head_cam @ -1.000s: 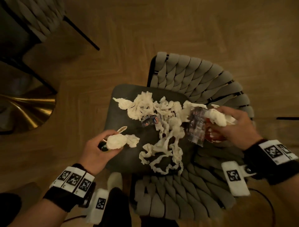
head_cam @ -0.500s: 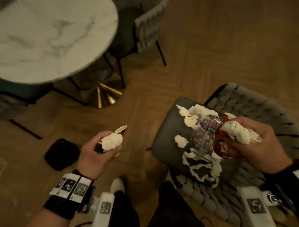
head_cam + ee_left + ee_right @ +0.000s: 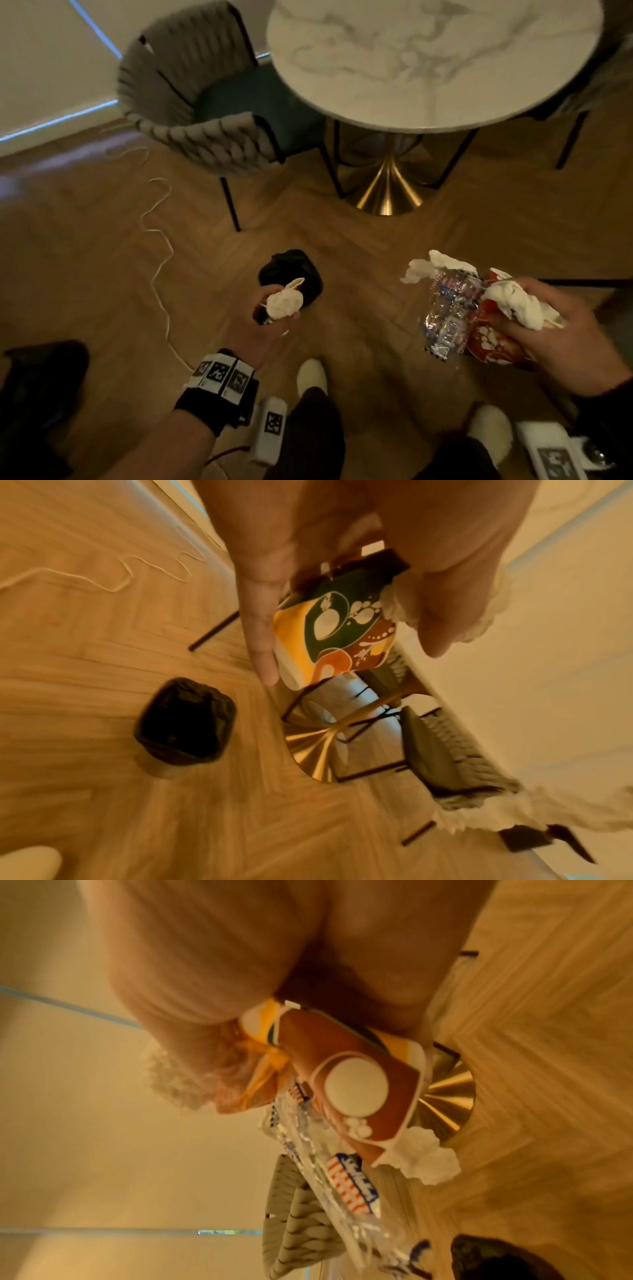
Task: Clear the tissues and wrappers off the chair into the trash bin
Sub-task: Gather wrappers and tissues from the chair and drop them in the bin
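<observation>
My left hand [image 3: 270, 311] grips a crumpled white tissue [image 3: 284, 302] and a small colourful wrapper [image 3: 334, 631]. It hovers at the near edge of the black-lined trash bin [image 3: 291, 274], which stands on the floor; the left wrist view shows the bin [image 3: 185, 723] below the fingers. My right hand [image 3: 537, 322], to the right of the bin, holds a bundle: white tissues [image 3: 513, 301], a clear printed wrapper [image 3: 448, 308] and a red wrapper [image 3: 489, 342]. The littered chair is out of view.
A round marble table [image 3: 428, 61] on a gold base [image 3: 387, 192] stands beyond the bin, with a grey woven chair [image 3: 212, 137] beside it. A white cord [image 3: 161, 260] snakes over the wooden floor at left. My slippered feet [image 3: 311, 375] are below.
The view has swung from the littered chair to the floor by the table. Both hands have carried their tissues and wrappers away from the chair; the left hand now hangs at the bin.
</observation>
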{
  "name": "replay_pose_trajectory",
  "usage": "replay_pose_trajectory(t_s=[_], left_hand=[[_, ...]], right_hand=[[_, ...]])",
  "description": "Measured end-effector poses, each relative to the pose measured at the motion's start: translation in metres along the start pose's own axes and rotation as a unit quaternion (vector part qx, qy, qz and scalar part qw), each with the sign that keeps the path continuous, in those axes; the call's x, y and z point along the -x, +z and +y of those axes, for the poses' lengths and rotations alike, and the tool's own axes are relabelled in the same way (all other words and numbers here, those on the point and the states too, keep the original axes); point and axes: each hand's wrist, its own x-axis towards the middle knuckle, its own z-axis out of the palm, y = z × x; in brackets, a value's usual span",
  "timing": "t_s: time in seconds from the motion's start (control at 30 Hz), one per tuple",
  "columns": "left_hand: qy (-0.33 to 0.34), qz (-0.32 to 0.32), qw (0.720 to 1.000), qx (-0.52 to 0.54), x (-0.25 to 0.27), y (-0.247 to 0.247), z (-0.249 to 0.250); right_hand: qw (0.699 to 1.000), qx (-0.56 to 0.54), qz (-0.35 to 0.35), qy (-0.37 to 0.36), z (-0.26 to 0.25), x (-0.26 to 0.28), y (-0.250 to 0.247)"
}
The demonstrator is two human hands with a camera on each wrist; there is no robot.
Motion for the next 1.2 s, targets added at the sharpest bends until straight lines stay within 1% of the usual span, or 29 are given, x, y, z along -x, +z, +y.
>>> replay_pose_trajectory(t_s=[0.03,0.1,0.17,0.2,0.27,0.3,0.33,0.4,0.47,0.5,0.53,0.57,0.67,0.7,0.77,0.83,0.9,0.97,1.07,1.13,1.2], left_hand=[[-0.012,-0.002,1.000,-0.008,-0.020,-0.014,-0.016],[-0.028,-0.009,0.999,-0.027,-0.066,-0.032,-0.053],[-0.037,-0.023,0.997,-0.061,-0.118,-0.038,-0.100],[-0.038,-0.033,0.996,-0.078,-0.145,-0.035,-0.124],[-0.046,-0.046,0.990,-0.125,-0.202,-0.023,-0.170],[-0.056,-0.059,0.985,-0.152,-0.228,-0.016,-0.193],[-0.050,-0.071,0.980,-0.176,-0.253,-0.007,-0.220],[-0.037,-0.082,0.979,-0.182,-0.299,0.014,-0.286],[-0.049,-0.083,0.981,-0.170,-0.327,0.037,-0.330],[-0.067,-0.089,0.979,-0.171,-0.333,0.046,-0.335],[-0.075,-0.092,0.977,-0.180,-0.334,0.051,-0.326],[-0.092,-0.105,0.970,-0.198,-0.339,0.057,-0.328],[-0.112,-0.161,0.952,-0.234,-0.355,0.068,-0.337],[-0.122,-0.170,0.949,-0.237,-0.356,0.068,-0.337],[-0.128,-0.165,0.950,-0.232,-0.351,0.062,-0.337],[-0.139,-0.144,0.960,-0.195,-0.340,0.050,-0.340],[-0.147,-0.099,0.974,-0.142,-0.324,0.033,-0.345],[-0.151,-0.055,0.979,-0.128,-0.310,0.015,-0.349],[-0.159,-0.019,0.976,-0.147,-0.293,-0.011,-0.360],[-0.154,0.004,0.978,-0.142,-0.282,-0.022,-0.370],[-0.155,0.025,0.980,-0.124,-0.271,-0.026,-0.380]], right_hand=[[1.000,0.001,0.001,0.015,-0.001,-0.013,0.026],[1.000,0.010,-0.023,0.004,0.005,-0.040,0.074],[0.999,0.024,-0.046,0.000,0.028,-0.069,0.112],[0.998,0.036,-0.055,-0.014,0.048,-0.083,0.126],[0.996,0.058,-0.071,-0.008,0.083,-0.110,0.152],[0.995,0.066,-0.067,-0.008,0.095,-0.123,0.166],[0.996,0.059,-0.068,-0.007,0.111,-0.137,0.177],[0.997,0.039,-0.062,-0.006,0.136,-0.159,0.200],[0.996,0.037,-0.084,-0.001,0.163,-0.179,0.216],[0.996,0.030,-0.089,0.007,0.171,-0.187,0.224],[0.995,0.029,-0.097,0.003,0.182,-0.194,0.231],[0.994,0.031,-0.101,0.003,0.188,-0.202,0.239],[0.991,0.045,-0.124,-0.002,0.203,-0.220,0.256],[0.991,0.029,-0.131,0.009,0.203,-0.225,0.263],[0.989,0.005,-0.148,0.014,0.200,-0.235,0.277],[0.986,-0.001,-0.169,-0.003,0.192,-0.247,0.296],[0.983,0.000,-0.182,-0.009,0.186,-0.261,0.320],[0.982,0.035,-0.182,-0.027,0.192,-0.277,0.349],[0.971,0.138,-0.191,-0.049,0.238,-0.306,0.401],[0.962,0.192,-0.194,-0.025,0.283,-0.325,0.434],[0.940,0.263,-0.216,0.023,0.325,-0.341,0.459]])
